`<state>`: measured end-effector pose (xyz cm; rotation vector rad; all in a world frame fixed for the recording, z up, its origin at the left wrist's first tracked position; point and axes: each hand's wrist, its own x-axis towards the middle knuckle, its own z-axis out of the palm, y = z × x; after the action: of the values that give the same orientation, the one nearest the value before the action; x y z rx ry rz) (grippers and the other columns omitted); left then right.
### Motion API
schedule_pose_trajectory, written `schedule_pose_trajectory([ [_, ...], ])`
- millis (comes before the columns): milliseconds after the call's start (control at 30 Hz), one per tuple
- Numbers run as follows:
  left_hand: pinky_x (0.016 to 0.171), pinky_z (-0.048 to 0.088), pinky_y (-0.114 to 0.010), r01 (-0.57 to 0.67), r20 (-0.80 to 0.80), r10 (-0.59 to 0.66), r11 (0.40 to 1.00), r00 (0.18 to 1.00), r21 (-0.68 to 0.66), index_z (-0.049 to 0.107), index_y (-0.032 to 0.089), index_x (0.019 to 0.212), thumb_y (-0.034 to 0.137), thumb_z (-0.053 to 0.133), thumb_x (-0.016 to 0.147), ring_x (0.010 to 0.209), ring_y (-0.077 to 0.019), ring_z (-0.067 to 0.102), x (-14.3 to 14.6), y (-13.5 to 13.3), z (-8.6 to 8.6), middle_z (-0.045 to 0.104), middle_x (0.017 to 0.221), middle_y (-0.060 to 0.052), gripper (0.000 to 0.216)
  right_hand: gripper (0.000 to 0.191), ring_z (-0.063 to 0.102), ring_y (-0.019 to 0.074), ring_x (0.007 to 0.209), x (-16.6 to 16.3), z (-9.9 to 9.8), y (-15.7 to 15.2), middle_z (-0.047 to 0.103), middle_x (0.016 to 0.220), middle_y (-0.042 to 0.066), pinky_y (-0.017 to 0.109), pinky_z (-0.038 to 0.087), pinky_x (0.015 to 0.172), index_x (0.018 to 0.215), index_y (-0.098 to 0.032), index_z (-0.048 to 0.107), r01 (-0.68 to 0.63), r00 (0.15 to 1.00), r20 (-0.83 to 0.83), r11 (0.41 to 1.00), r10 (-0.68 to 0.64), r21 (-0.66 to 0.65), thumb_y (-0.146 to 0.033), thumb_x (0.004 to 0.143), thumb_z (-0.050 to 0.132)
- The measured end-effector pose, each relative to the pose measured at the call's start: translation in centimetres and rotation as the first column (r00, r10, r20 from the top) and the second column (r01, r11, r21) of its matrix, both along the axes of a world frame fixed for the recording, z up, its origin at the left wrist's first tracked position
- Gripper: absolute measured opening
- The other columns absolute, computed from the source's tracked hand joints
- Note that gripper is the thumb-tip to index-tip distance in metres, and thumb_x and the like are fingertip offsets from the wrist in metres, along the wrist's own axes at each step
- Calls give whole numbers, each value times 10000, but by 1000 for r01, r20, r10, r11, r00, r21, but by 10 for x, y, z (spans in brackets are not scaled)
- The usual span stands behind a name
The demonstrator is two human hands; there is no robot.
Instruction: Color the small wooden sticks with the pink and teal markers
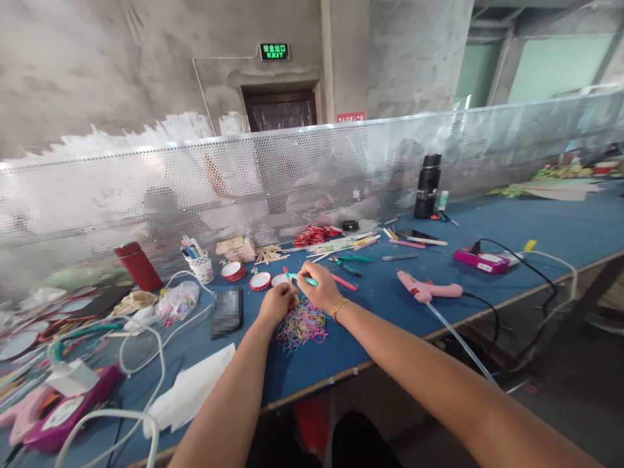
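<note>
My left hand (pixel 279 303) is closed on a thin stick with a red end (pixel 286 272), which stands up from its fingers. My right hand (pixel 320 285), with a gold bracelet at the wrist, is wrapped round a teal marker-like pen (pixel 311 281). Both hands almost meet, the pen's far end pointing at the stick. Just below them lies a tangled heap of colourful thin bands (pixel 303 328) on the blue table (pixel 336 361). Small round red-rimmed pieces (pixel 260 281) lie beyond my left hand. Where the fingers touch the stick is partly hidden.
To the right are a pink glue gun (pixel 429 290), a purple power strip (pixel 480 261) and a black bottle (pixel 428 187). Teal-handled pliers (pixel 348 265) lie beyond my right hand. A phone (pixel 226 313), cables, a pen cup (pixel 199 266) and a red flask (pixel 138 266) stand left.
</note>
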<state>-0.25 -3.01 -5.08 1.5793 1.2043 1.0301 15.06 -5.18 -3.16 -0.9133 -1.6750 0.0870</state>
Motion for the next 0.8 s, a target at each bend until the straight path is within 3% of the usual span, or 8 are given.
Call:
schedule_pose_trajectory([
  [800, 519, 439, -216, -18, 9, 18, 999, 1000, 27, 537, 184, 639, 361, 699, 706, 497, -116, 565, -1, 2, -3, 596, 555, 16, 249, 169, 493, 155, 647, 1, -1, 1, 531, 644, -11, 257, 362, 647, 667, -227, 433, 32, 999, -1, 999, -32, 20, -210, 815, 511],
])
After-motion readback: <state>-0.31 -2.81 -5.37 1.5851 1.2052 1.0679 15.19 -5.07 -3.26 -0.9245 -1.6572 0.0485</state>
